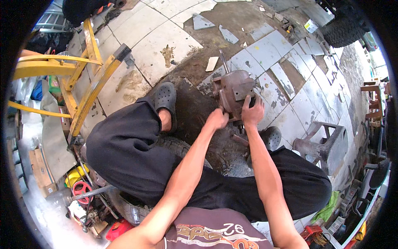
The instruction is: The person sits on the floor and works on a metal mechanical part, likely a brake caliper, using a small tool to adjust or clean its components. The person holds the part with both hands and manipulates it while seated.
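Note:
A brown, grimy metal gearbox (235, 89) stands on the floor between my feet, with a thin shaft (224, 62) sticking out of its far side. My left hand (218, 119) is closed against the near left edge of the housing; what its curled fingers hold is hidden. On the near right side, my right hand (253, 111) grips the housing, its thumb and fingers bent over the edge. Just below the gearbox, between my forearms, a rusty metal piece (240, 140) lies on the dark, oily ground.
A yellow metal frame (93, 89) stands at the left. A grey plastic stool (323, 145) is at the right. Broken tiles (267, 45) lie beyond the gearbox, and a tyre (342, 32) stands at far right. Tools and a red handwheel (82, 193) clutter the lower left.

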A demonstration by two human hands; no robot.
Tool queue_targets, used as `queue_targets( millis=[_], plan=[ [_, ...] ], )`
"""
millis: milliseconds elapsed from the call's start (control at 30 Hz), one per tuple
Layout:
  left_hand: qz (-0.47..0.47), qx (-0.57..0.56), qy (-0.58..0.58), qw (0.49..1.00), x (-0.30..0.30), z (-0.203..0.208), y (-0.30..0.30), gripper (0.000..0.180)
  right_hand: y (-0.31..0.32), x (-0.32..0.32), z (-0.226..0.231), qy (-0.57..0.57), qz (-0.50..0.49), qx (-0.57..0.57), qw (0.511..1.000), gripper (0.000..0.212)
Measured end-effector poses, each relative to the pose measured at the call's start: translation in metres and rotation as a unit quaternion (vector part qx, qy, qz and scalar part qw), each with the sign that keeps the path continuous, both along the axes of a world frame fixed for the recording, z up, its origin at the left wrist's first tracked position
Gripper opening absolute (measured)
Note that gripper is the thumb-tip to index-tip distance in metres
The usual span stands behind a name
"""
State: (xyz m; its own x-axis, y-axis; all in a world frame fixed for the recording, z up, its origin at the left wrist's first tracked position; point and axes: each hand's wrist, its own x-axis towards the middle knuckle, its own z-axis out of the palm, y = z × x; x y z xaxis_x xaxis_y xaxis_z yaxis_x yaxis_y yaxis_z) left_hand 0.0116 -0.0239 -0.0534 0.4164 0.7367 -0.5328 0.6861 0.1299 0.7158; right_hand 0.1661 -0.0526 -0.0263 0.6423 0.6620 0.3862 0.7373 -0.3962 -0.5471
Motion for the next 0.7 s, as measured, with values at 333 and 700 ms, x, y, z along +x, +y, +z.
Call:
queue_targets(
  millis=[333,700],
  plan=[
    [0.058,-0.032,-0.087,0.994,-0.003,0.003,-0.018,0.049,-0.003,0.002,0.002,0.011,-0.011,-0.014,1.0,0.041],
    [0.051,-0.075,0.034,0.995,0.008,0.007,0.004,0.056,-0.004,0.001,0.002,0.015,-0.005,-0.028,0.999,0.042]
  ],
)
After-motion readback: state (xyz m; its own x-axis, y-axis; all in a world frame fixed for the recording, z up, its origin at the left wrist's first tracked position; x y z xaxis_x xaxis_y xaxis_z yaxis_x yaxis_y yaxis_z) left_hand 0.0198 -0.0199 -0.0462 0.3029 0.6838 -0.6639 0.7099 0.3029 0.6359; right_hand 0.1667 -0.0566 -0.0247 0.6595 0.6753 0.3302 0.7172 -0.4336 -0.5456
